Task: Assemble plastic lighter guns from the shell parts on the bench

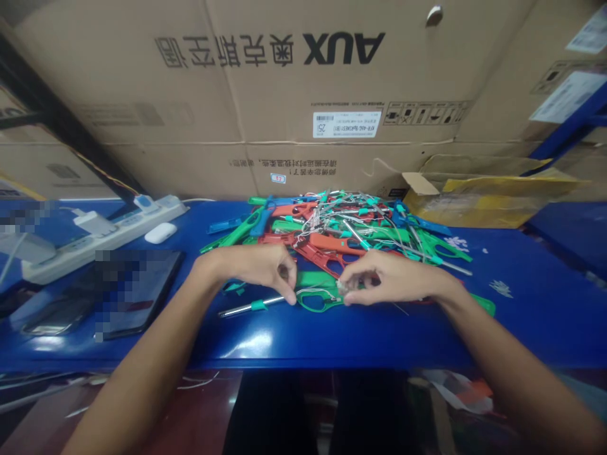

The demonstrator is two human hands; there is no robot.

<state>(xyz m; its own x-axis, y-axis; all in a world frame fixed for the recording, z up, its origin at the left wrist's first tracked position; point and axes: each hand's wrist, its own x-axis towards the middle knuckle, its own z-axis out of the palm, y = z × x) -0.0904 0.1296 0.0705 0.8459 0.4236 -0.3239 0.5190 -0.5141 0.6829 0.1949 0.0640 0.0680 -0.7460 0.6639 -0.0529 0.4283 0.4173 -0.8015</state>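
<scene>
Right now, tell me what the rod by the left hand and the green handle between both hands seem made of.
Rod: likely metal, polished, from its silvery glint. Green handle: probably moulded plastic, smooth, from its even colour and rounded loop.

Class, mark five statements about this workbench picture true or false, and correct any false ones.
1. The left hand pinches at one end of a metal rod. True.
2. The table is red. False: it is blue.
3. The AUX lettering on the cardboard appears upside down. True.
4. The power strip is at the picture's right. False: it is at the left.
5. The right hand lies flat, fingers spread. False: its fingers are curled.
</scene>
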